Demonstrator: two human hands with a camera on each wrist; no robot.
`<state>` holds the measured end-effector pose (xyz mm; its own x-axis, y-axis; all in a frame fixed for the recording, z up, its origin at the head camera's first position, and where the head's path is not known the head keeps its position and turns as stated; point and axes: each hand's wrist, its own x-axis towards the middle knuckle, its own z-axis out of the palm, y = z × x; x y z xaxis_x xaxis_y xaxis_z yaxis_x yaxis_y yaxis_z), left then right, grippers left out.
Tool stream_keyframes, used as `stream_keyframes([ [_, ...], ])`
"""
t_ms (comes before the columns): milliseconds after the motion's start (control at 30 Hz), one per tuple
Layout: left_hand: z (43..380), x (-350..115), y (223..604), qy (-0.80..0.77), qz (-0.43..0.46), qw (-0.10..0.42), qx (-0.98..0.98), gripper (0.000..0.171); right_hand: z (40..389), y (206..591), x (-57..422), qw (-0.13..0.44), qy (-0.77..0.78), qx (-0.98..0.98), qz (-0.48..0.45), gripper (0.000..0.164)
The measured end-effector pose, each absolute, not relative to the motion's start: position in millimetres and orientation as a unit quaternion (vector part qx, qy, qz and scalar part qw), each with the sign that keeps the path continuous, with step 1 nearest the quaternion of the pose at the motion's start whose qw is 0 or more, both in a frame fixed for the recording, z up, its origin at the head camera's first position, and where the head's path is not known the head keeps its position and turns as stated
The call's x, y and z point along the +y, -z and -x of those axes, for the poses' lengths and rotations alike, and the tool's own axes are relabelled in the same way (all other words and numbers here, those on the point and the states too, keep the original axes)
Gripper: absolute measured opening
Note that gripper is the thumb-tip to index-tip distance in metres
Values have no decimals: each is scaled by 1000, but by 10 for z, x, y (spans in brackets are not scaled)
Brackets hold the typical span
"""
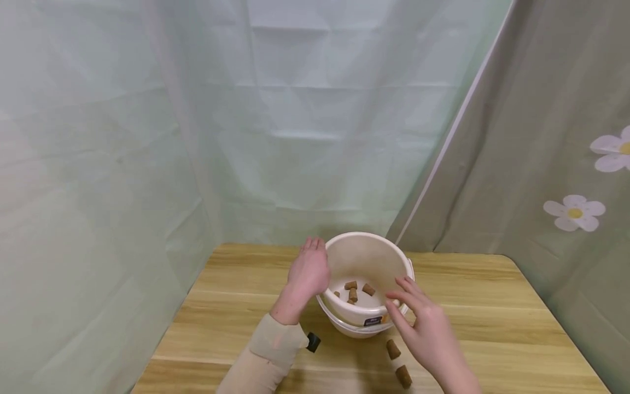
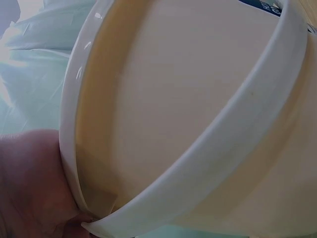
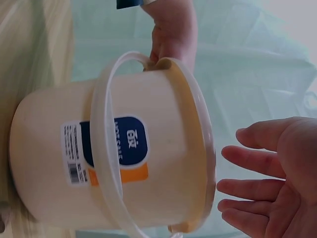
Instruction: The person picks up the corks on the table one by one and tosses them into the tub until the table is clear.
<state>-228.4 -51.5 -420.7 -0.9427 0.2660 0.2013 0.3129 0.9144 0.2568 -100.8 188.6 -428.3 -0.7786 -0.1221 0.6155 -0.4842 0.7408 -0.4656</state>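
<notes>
A cream plastic bucket [image 1: 361,254] stands upright on the table, with several short brown corks [image 1: 368,289] on its floor. Its white handle [image 3: 102,134] hangs down across the label on the near side. At the bucket's left rim, my left hand [image 1: 310,268] grips the edge beside the handle's end, its fingers partly hidden there. My right hand [image 1: 427,323] is held by the near right rim, fingers spread and slightly bent, palm bare in the right wrist view. On the table below it lie two more corks, one nearer the bucket [image 1: 392,349] and one closer to me [image 1: 403,376].
The wooden table [image 1: 221,306] has rounded far corners. Pale green curtains [image 1: 305,137] hang close behind it and at the left; a grey-green curtain [image 1: 492,180] with white flowers hangs at the right. A small black piece [image 1: 313,342] shows by my left cuff.
</notes>
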Motion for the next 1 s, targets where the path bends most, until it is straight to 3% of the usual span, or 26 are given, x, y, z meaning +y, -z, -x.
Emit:
stream_keyframes([
  [400,2291,-521,4205,140,145,75,-977,52,840,4380,2109,310,-325,-885,-126,18],
  [1000,2297,-522,4204,154,142,72,-975,48,692,4547,2413,304,-307,-901,-46,12],
])
